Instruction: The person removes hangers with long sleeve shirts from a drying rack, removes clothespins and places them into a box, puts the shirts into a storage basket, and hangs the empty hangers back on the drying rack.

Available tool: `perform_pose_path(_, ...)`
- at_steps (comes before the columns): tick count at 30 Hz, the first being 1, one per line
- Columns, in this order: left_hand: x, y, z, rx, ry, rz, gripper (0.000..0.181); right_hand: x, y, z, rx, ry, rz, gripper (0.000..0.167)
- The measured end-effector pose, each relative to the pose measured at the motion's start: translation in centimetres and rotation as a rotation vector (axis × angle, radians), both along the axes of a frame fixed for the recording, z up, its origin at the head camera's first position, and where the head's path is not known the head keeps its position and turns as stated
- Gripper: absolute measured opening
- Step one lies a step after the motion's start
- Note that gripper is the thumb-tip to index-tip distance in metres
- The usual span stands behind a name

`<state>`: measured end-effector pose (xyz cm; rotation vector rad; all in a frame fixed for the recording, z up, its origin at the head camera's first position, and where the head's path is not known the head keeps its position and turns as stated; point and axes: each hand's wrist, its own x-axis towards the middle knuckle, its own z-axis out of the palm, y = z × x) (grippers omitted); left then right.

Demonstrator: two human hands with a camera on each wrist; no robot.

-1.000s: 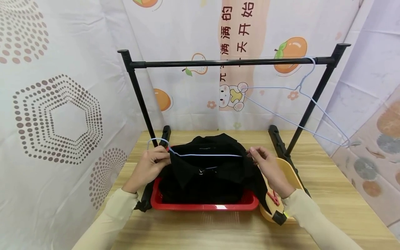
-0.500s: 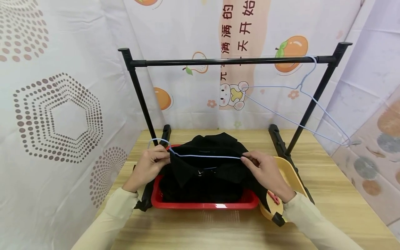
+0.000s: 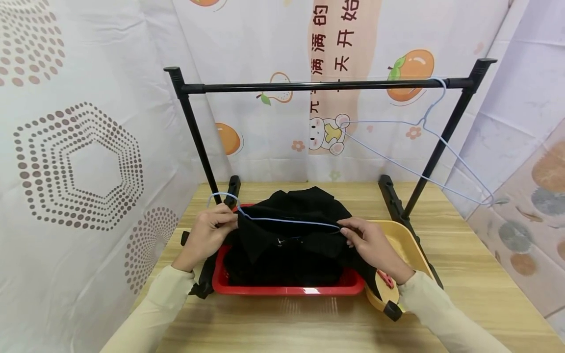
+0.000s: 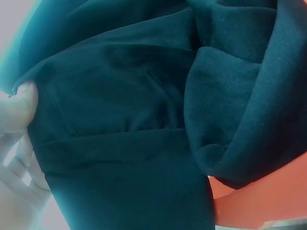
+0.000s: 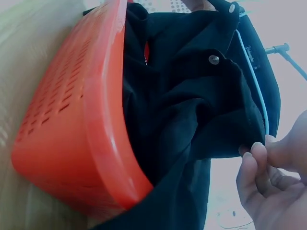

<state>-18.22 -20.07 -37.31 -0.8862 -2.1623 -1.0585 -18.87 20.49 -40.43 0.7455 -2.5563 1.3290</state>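
Note:
A black garment [image 3: 295,206] with metal snaps and a label inside lies bunched over a red basket [image 3: 289,290]. The light-blue wire hanger [image 3: 291,222] lies across the garment's opening, its hook rising at the left. My left hand [image 3: 211,233] pinches the garment's edge below the hook; in the left wrist view the thumb [image 4: 25,103] presses on the dark cloth. With thumb and fingers, my right hand [image 3: 368,245] pinches the hanger's right end beside the cloth, clearest in the right wrist view. The hanger's lower part is mostly hidden in the garment.
Behind the basket stands a black clothes rack [image 3: 309,87]. A second blue hanger [image 3: 410,169] hangs at its right end. The yellow tray [image 3: 403,235] at the right holds a red clothes peg [image 3: 385,278]; a black sleeve drapes over its front.
My right hand, earlier apart from the hanger at the garment's right edge, has come left and taken hold of the hanger's end, drawing it slightly down. The left hand has barely moved.

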Motion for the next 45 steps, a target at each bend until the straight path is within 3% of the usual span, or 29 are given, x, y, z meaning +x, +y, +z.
perform_pose_path(5, 0.0, -0.1, 0.0, 0.006, 0.002, 0.018, 0.029, -0.2, 0.1, 0.0, -0.07, -0.119, 0.016, 0.021)
perform_pose_path(11, 0.0, -0.1, 0.1, 0.021, 0.006, 0.03, 0.027, -0.4, 0.0, -0.1, -0.266, -0.334, 0.03, 0.027)
perform_pose_path(16, 0.1, 0.1, 0.3, 0.039, 0.031, 0.033, 0.027, -0.4, -0.4, -0.5, -0.419, -0.464, 0.046, 0.03)
perform_pose_path(19, 0.0, 0.3, 0.3, 0.055, 0.046, -0.006, 0.029, -0.3, -0.9, -0.7, -0.406, -0.506, 0.108, 0.029)
perform_pose_path(24, -0.2, 0.5, 0.3, 0.049, 0.046, -0.025, 0.03, 0.0, -1.7, -0.8, -0.305, -0.479, 0.204, 0.03)
perform_pose_path(35, -0.2, 0.5, 0.0, -0.004, 0.066, -0.048, 0.029, 0.2, -2.0, -1.2, -0.213, -0.431, 0.14, 0.028)
perform_pose_path(45, -0.2, 0.5, 0.0, -0.001, 0.057, -0.034, 0.028, -0.1, -1.4, -0.9, -0.117, -0.243, 0.061, 0.024)
